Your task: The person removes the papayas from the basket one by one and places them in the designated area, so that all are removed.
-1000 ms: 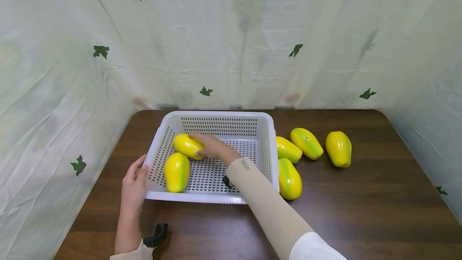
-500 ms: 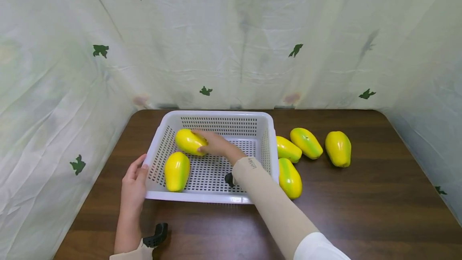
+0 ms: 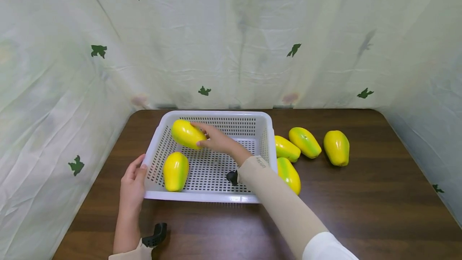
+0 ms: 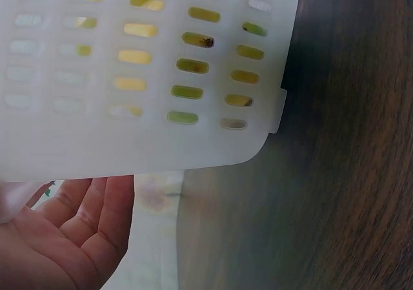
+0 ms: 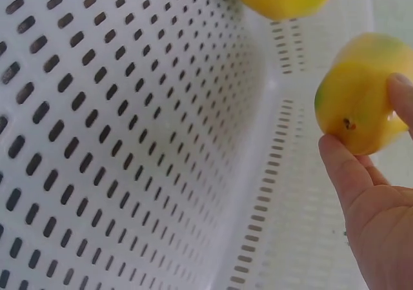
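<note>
backdrop: pale cloth curtain (image 3: pixel 231 39) printed with green leaves, hung on three sides of the table.

table (image 3: pixel 361 212): dark brown wood grain, bearing everything below.

basket (image 3: pixel 213 198): white plastic, rectangular, slotted walls and floor, set left of centre on the table.

right arm: beige sleeve (image 3: pixel 281 208) reaching over the basket's near right corner.

right hand (image 3: pixel 216 139): inside the basket near its far left corner, fingers and thumb wrapped on one end of the held papaya (image 3: pixel 185 133); the right wrist view shows the thumb and a fingertip (image 5: pixel 403 93) on its end.

left hand (image 3: pixel 132 185): fingers straight and relaxed, lying against the basket's near left outer wall; the left wrist view shows the palm (image 4: pixel 58 238) open just under the basket's corner.

held papaya: yellow with a green tinge, raised clear of the basket floor, tilted, close to the far left wall.

second papaya (image 3: pixel 175 171): yellow-green, lying on the basket floor at the near left.

loose papayas, on the table right of the basket: one (image 3: pixel 288 173) touching the basket's right wall, one (image 3: pixel 286 148) behind it, one (image 3: pixel 304 142) just beside that, one (image 3: pixel 336 147) farther right, apart.
</note>
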`<action>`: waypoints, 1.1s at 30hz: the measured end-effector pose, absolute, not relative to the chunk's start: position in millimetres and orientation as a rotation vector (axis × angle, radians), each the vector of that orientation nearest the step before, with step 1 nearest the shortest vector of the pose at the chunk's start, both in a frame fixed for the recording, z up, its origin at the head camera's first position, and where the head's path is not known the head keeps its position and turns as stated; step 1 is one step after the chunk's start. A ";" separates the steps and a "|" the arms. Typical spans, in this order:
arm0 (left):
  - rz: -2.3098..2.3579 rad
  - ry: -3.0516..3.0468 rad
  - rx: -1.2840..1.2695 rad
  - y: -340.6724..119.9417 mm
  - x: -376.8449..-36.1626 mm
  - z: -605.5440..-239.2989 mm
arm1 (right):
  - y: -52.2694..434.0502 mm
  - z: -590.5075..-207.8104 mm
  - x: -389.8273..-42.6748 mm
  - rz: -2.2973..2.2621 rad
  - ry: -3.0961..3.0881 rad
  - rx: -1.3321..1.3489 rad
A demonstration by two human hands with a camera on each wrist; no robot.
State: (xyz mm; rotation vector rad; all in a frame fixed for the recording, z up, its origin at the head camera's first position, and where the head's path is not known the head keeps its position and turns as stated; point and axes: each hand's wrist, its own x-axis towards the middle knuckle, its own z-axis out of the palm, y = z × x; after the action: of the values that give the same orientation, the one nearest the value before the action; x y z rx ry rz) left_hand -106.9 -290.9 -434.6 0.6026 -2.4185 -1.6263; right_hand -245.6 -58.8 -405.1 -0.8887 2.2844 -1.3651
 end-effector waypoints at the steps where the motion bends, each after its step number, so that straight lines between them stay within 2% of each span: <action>1: -1.627 -2.415 0.614 -289.0 -106.3 -432.3 | -57.7 -403.9 -245.6 -1.380 2.275 -0.896; 7: -1.647 -2.404 0.621 -281.1 -104.0 -422.4 | -50.3 -399.6 -247.1 -1.421 2.249 -0.895; 19: -1.620 -2.401 0.620 -283.6 -104.5 -427.4 | -36.6 -386.1 -243.5 -1.588 2.202 -0.993; 24: -1.628 -2.404 0.611 -283.7 -105.8 -425.7 | -28.7 -368.6 -233.3 -1.645 2.195 -1.047; 33: -1.664 -2.380 0.566 -300.0 -113.7 -450.2 | -12.6 -342.3 -215.2 -1.733 2.213 -1.018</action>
State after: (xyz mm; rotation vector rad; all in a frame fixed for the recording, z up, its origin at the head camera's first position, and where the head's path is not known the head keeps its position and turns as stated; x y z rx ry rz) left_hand -113.7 -300.0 -450.2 0.5658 -2.3797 -1.6640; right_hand -215.2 -12.6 -342.3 -1.0177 2.2135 -1.7328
